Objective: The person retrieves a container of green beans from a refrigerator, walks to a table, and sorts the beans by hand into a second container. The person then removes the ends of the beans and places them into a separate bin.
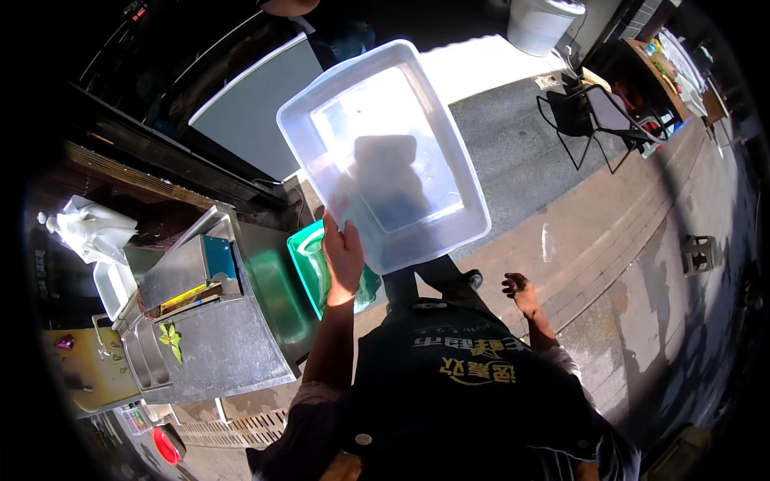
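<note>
My left hand (343,255) grips a large translucent plastic tub (475,200) by its near left wall, with the thumb showing outside and the other fingers partly seen through the plastic. The tub is tilted so that I look into it; only a dark shadow falls across its bottom, and small specks stick to it. My right hand (521,293) hangs free to the right of my body, holding nothing, its fingers loosely bent and apart. Just below my left hand stands a green bin (305,234) with a bag lining.
A steel counter (233,341) with a sink (147,353) and a green leaf scrap (171,343) stands at left. A yellow cutting board (80,369) lies beyond it. Far right are a chair (605,108), a white bucket (539,28) and a small stool (700,255).
</note>
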The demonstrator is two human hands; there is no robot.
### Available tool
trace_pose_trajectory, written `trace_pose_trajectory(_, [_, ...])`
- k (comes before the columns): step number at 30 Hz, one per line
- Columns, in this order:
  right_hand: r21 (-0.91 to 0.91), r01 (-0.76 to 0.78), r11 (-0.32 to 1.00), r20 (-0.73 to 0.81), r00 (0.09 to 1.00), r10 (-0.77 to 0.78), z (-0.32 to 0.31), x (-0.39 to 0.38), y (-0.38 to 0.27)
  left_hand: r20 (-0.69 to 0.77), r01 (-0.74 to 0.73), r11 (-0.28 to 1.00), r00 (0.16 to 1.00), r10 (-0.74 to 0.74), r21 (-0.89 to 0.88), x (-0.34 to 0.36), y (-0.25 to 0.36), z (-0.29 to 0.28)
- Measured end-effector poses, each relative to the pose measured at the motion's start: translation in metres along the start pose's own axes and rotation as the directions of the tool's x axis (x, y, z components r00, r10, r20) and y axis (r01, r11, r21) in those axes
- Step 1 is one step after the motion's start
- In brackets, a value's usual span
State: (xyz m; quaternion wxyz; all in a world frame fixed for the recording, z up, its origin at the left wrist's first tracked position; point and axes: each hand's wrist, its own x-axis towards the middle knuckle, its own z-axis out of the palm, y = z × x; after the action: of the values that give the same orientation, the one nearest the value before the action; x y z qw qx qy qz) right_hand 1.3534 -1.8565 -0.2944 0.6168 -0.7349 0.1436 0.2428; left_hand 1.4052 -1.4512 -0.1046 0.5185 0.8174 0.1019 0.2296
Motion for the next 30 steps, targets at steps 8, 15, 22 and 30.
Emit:
trace_pose_trajectory(8, [0.388,0.060,0.920,-0.125,0.992,-0.012,-0.105,-0.008,-0.107,0.251,-0.039,0.994,0.966,0.062,-0.098,0.020,0.041,0.200])
trace_pose_trajectory(15, [0.361,0.316,0.877,-0.422,0.894,-0.148,-0.159,0.011,-0.117,0.513,-0.207,0.915,0.775,0.369,-0.346,0.009,0.076,0.347])
trace_pose_trajectory(22, [0.767,0.220,0.603,-0.408,0.892,0.193,-0.264,0.045,-0.079,0.825,0.208,0.904,0.520,0.220,-0.372,0.032,0.149,0.469])
trace_pose_trajectory(30, [0.979,0.045,-0.200,-0.137,0.867,-0.478,-0.421,0.061,-0.073,0.891,0.152,0.943,0.400,0.214,-0.295,0.097,0.180,0.649])
